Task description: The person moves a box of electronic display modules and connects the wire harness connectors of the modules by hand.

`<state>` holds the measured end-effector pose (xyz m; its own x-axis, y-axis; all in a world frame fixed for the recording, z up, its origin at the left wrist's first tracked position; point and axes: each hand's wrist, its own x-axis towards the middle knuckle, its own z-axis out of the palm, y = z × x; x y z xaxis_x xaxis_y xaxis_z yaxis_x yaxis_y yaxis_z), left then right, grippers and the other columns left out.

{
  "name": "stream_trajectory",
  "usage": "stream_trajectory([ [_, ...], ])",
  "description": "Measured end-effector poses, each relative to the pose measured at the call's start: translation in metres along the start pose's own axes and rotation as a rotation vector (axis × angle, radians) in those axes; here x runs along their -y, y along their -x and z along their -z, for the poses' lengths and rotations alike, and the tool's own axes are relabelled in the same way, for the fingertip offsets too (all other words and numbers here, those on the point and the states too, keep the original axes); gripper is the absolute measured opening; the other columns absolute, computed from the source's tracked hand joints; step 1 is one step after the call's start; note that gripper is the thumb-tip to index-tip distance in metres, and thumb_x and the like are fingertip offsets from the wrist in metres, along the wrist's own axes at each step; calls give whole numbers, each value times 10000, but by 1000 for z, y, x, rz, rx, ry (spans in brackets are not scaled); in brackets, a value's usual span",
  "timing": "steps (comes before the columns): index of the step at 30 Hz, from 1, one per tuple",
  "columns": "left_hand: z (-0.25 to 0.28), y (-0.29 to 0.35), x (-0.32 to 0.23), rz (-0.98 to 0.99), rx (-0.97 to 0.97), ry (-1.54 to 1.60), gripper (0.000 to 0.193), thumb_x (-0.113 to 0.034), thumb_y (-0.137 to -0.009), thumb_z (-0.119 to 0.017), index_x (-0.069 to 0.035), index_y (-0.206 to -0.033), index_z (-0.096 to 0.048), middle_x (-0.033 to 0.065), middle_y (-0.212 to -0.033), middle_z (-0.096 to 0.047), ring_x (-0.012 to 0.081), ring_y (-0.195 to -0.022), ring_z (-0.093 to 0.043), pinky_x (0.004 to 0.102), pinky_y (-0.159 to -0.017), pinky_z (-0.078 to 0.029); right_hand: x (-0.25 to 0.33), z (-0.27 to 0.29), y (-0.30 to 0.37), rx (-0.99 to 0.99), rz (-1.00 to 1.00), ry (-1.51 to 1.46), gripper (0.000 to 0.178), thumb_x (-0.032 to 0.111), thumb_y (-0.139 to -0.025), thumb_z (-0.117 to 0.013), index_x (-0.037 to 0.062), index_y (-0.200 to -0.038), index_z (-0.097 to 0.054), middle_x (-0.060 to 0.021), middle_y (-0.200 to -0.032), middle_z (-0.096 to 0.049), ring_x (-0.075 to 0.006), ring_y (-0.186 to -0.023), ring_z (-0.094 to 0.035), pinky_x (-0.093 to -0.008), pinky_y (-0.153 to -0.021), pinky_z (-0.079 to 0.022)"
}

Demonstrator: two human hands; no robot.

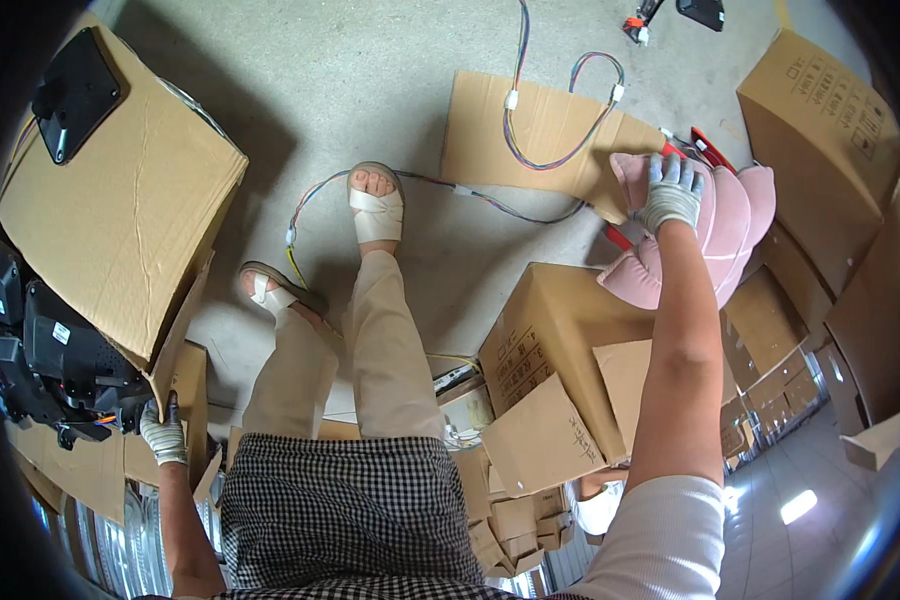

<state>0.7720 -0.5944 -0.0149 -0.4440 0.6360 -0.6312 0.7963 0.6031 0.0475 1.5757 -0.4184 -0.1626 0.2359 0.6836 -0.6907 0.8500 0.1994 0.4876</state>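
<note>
My left hand (164, 436), in a pale knitted glove with dark fingertips, pinches the lower edge of a cardboard flap (182, 325) on a large box (120, 215) at the left. Black plastic housings (65, 340) with small white labels lie packed beside that hand. One more black plastic part (77, 95) rests on top of the box. Across at the right, my gloved right hand (673, 195) lies flat on a pink padded cushion (735, 225), fingers stretched out. Red pieces (618, 237) stick out from under the cushion.
A flat cardboard sheet (530, 130) lies on the concrete floor. Bundled coloured wires (515, 212) with white connectors run across sheet and floor, passing by my sandalled feet (376, 200). Cardboard boxes stand near my right arm (560, 330) and at the far right (820, 140).
</note>
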Motion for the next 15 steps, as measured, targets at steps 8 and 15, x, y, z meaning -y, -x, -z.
stream_trajectory([
  [8, 15, 4, 9, -82, -2, -163, 155, -118, -760, -683, -3, -856, -642, 141, -838, -649, 260, -738, -589, 344, -709, -457, 57, 13, 5, 229, 121, -231, 744, 400, -778, -632, 105, -1376, -302, -153, -1424, -289, -309, -1314, -283, -510, -1040, -255],
  [15, -8, 7, 25, -140, -51, -441, 310, -180, -664, -616, -141, -966, -671, 158, -952, -637, 351, -930, -564, 417, -852, -437, 268, 264, 177, -358, 1169, -507, 147, 226, -744, -574, 85, -708, -586, -91, -714, -588, -252, -657, -586, -373, -667, -463],
])
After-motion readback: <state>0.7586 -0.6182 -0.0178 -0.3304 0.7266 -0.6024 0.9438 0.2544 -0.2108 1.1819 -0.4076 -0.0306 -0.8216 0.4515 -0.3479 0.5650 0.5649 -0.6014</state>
